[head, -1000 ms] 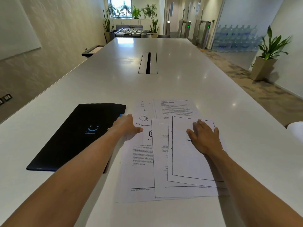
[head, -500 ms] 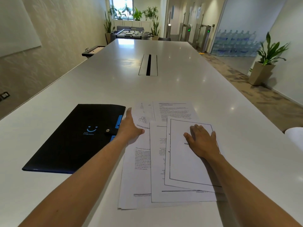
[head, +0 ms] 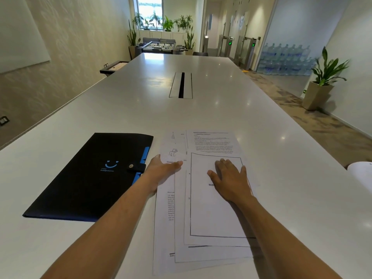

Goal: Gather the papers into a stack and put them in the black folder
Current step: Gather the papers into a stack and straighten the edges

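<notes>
Several white printed papers [head: 211, 214] lie overlapping on the white table [head: 201, 113], partly bunched together. My right hand [head: 231, 178] rests flat, fingers spread, on the top sheet with the black border. My left hand [head: 163, 170] presses edge-on against the left side of the papers, thumb on a sheet. The black folder [head: 90, 174] with a blue smile logo and a snap tab lies shut to the left, just beside my left wrist.
A cable slot [head: 181, 85] is set into the table's middle, farther away. A white object [head: 362, 174] pokes in at the right edge. A potted plant [head: 322, 81] stands on the floor to the right.
My left hand has pushed the left sheets rightward, so the papers overlap more tightly. My right hand stays flat on the top sheet.
</notes>
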`<move>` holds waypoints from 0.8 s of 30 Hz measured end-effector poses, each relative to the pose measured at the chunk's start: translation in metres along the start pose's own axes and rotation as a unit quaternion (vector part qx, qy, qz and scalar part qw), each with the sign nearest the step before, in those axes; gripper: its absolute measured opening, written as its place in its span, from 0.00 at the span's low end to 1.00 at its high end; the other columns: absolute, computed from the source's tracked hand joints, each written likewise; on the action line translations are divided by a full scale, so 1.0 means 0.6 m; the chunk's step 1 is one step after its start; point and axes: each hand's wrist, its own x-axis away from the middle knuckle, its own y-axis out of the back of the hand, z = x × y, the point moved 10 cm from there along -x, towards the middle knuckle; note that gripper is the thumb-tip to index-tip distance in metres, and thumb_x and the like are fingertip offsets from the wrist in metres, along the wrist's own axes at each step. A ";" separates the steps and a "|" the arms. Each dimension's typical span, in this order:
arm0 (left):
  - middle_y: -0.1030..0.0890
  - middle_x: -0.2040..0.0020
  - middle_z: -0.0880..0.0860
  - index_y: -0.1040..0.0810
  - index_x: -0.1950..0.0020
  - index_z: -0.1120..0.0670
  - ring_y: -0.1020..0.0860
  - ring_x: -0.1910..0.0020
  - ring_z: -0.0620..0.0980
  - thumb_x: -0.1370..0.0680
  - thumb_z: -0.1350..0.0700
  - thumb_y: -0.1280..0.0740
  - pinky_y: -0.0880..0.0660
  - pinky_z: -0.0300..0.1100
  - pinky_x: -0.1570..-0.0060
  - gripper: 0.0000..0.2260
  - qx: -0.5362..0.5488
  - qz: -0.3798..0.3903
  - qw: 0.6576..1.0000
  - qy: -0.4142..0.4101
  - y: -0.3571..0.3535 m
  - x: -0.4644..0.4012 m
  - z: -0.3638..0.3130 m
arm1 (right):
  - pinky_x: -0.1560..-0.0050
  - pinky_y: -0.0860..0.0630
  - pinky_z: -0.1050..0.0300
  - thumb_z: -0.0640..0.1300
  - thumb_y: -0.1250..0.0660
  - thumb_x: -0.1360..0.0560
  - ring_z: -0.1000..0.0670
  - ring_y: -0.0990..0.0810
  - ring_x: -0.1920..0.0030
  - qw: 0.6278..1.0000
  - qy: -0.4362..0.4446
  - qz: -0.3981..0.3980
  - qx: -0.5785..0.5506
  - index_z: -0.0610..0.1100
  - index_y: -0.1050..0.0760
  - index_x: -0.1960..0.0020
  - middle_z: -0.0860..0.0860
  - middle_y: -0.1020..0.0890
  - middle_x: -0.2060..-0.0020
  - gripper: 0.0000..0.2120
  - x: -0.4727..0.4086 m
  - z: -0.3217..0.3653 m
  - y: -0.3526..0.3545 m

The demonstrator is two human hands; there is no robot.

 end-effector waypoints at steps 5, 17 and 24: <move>0.18 0.42 0.52 0.26 0.36 0.53 0.20 0.43 0.52 0.32 0.62 0.23 0.21 0.46 0.47 0.26 0.020 0.017 0.999 -0.019 -0.007 -0.004 -0.003 | 0.27 0.59 0.35 0.64 0.55 0.21 0.48 0.46 0.23 1.000 0.027 -0.003 -0.010 0.48 0.41 0.24 0.48 0.40 0.23 0.30 -0.004 0.047 -0.016; 0.19 0.42 0.55 0.26 0.36 0.53 0.20 0.43 0.55 0.32 0.71 0.25 0.20 0.46 0.50 0.28 0.039 0.041 0.994 -0.098 -0.011 0.008 -0.047 | 0.31 0.34 0.48 0.52 0.34 0.26 0.45 0.30 0.32 0.901 -0.211 -0.192 -0.327 0.43 0.35 0.29 0.44 0.28 0.31 0.29 0.019 -0.064 0.060; 0.20 0.39 0.59 0.27 0.33 0.57 0.21 0.40 0.56 0.31 0.68 0.25 0.23 0.53 0.43 0.28 0.063 0.079 0.977 -0.189 -0.001 0.038 -0.144 | 0.58 0.21 0.66 0.55 0.26 0.31 0.58 0.16 0.51 0.725 -0.140 -0.007 -0.675 0.47 0.24 0.42 0.56 0.14 0.54 0.21 -0.011 -0.055 0.056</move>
